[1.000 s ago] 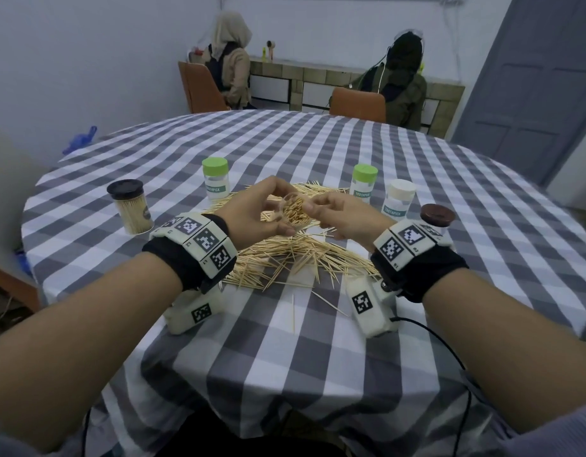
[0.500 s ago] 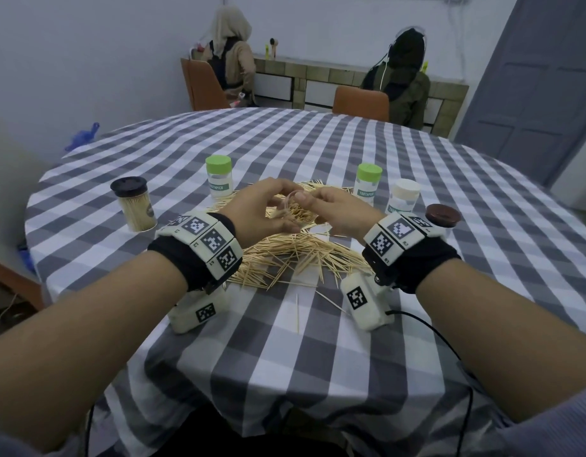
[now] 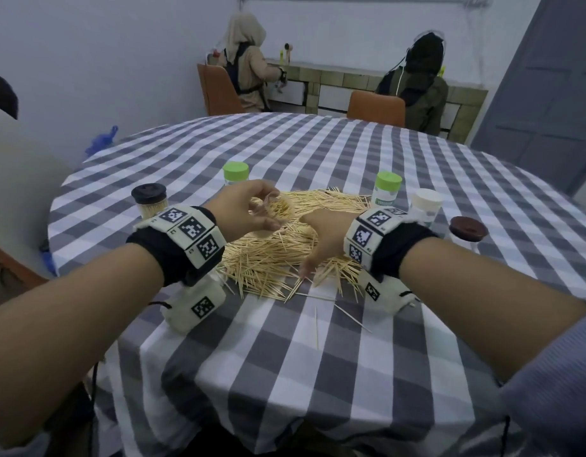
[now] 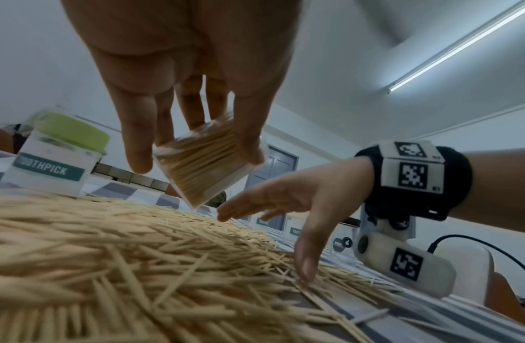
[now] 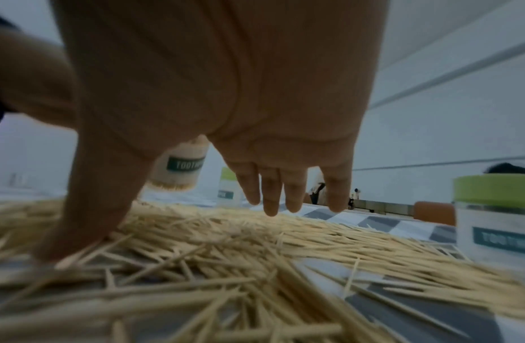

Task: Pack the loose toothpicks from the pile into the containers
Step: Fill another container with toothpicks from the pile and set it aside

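Toothpicks (image 3: 278, 258) lie heaped directly beneath my open right hand (image 3: 321, 239), its thumb touching them, while my left hand (image 3: 248, 212) grips the tilted, part-filled container (image 4: 205, 167) just above.

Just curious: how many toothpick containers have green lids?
2. One green-lidded container stands behind the left hand; the other beyond the right hand. Others may be hidden.

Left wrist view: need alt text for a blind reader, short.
The left hand holds a clear plastic container packed with toothpicks, tilted above a wide pile of loose wooden toothpicks. The right hand, fingers spread, reaches down with its thumb touching the pile. A green-lidded white jar labelled TOOTHPICK stands behind.
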